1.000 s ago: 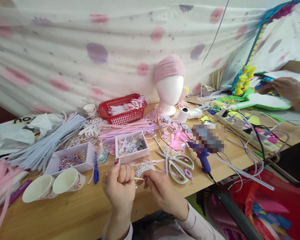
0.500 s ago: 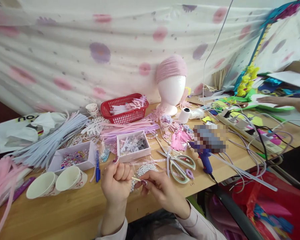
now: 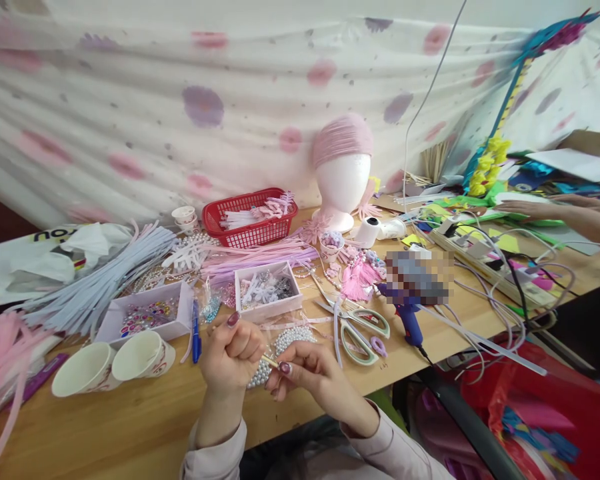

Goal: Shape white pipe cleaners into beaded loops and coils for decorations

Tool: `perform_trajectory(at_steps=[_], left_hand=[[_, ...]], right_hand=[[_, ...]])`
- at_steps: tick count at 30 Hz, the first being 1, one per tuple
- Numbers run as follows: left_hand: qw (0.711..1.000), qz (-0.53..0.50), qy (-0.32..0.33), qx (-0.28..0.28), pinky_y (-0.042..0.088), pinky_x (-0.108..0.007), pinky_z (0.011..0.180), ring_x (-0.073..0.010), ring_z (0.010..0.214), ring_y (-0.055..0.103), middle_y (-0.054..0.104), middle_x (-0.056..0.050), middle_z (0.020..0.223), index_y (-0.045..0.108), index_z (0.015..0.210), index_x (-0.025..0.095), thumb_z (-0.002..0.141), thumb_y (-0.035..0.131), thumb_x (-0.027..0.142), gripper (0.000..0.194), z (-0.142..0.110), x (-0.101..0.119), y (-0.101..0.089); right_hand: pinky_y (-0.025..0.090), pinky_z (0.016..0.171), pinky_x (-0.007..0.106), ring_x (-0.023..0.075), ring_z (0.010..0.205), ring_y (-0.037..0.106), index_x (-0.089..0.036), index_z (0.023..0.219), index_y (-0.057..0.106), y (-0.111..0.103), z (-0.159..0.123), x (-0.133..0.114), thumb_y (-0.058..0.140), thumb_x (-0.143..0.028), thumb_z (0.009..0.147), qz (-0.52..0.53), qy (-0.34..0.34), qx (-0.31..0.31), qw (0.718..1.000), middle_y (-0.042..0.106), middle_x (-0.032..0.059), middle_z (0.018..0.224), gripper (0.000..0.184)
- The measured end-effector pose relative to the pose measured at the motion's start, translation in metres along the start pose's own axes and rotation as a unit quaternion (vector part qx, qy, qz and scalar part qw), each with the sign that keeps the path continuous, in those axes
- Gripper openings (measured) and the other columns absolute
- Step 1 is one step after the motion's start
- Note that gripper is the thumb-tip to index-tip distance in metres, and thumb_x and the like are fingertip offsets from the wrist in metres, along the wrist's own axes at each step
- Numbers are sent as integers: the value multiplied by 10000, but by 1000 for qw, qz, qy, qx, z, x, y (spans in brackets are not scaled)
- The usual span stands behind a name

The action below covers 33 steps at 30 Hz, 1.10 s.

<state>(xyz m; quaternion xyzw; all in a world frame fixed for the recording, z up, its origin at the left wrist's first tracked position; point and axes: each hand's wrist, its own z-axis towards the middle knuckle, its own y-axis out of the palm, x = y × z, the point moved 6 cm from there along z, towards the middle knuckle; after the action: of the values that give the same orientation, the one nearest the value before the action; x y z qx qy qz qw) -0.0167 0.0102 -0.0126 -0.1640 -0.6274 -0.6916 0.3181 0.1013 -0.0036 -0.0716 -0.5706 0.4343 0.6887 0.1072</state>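
Note:
My left hand (image 3: 231,357) is closed in a fist, thumb raised, around a thin pale stick (image 3: 269,362). The stick's other end is pinched between the thumb and fingers of my right hand (image 3: 321,379). Part of the stick is hidden inside the left fist. White pearl beads (image 3: 294,339) lie on the table just behind and below the hands. Right of them are the scissors (image 3: 363,333), their blades apart, and a small purple ring (image 3: 379,346). A blue pen (image 3: 196,333) lies left of my fist.
Boxes of gems (image 3: 130,332) and trinkets (image 3: 270,308), paper cups (image 3: 83,373), a red basket (image 3: 250,230) and a foam head (image 3: 343,180) crowd the table (image 3: 145,427). A blue glue gun (image 3: 409,320) and cables are right. Another person's hands (image 3: 530,209) rest far right.
My hands have shifted slightly left, and the stick now slants down toward my right hand. The other person's hands at the far right have moved left, and a second one shows.

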Motion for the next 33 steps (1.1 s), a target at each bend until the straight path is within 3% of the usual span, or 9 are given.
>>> perform_trajectory(at_steps=[4,10,13,16,21,24,27,29,33], left_hand=[[1000,-11,-11,-1,-28,-198,305,-28,324,-101,-107,108,392,52,446,188,702,719,287,721,2,-1,0],[1000,9,-12,-27,70,-164,308,-20,305,-38,-74,114,374,108,422,185,727,719,315,695,1,-2,6],[1000,5,7,-13,79,-166,313,-21,323,-33,-58,114,393,103,437,184,728,714,283,684,2,0,7],[1000,7,26,-7,57,-183,316,-26,340,-40,-45,116,407,94,452,189,728,710,273,680,4,2,11],[999,17,14,-48,32,-206,328,-27,321,-17,-24,107,384,95,432,186,754,698,296,692,4,-3,24],[999,23,23,-10,58,-192,334,-27,334,7,0,107,391,105,453,178,727,721,275,681,4,-3,25],[997,15,46,68,87,-184,348,-37,377,18,26,106,428,115,495,179,717,710,206,636,4,-1,21],[993,4,54,102,79,-196,355,-46,400,12,28,103,445,110,514,184,721,690,178,616,4,-2,17],[995,-3,52,89,42,-228,363,-51,397,2,22,99,438,111,509,184,726,664,165,594,4,-5,14]], right_hand=[[521,585,243,132,572,670,-128,805,619,-1,3,4,752,-455,810,34,12,8,999,715,59,698,353],[513,582,263,130,520,631,-147,780,594,-6,3,2,714,-527,818,-2,8,26,1000,682,29,637,400],[480,548,242,122,543,597,-158,860,619,-6,1,-4,633,-571,865,-71,-24,28,997,675,26,691,414],[410,517,215,115,572,544,-167,918,629,-7,-1,-12,623,-507,901,-151,-86,70,982,633,5,677,341],[352,519,223,106,536,432,-184,738,522,-7,0,-13,538,-490,955,-180,-139,100,969,484,-37,583,375],[344,537,233,115,555,415,-195,733,485,-9,-2,-16,445,-443,1005,-254,-164,125,945,448,-37,603,370],[360,589,244,127,617,462,-181,863,562,-7,-5,-23,455,-328,1005,-367,-193,121,902,525,-10,690,231],[368,599,246,131,642,489,-173,937,591,-6,-6,-24,492,-286,984,-392,-197,117,891,574,10,748,158],[358,531,226,119,568,494,-178,819,549,-13,-2,-19,568,-320,943,-276,-146,109,944,558,-13,647,189]])
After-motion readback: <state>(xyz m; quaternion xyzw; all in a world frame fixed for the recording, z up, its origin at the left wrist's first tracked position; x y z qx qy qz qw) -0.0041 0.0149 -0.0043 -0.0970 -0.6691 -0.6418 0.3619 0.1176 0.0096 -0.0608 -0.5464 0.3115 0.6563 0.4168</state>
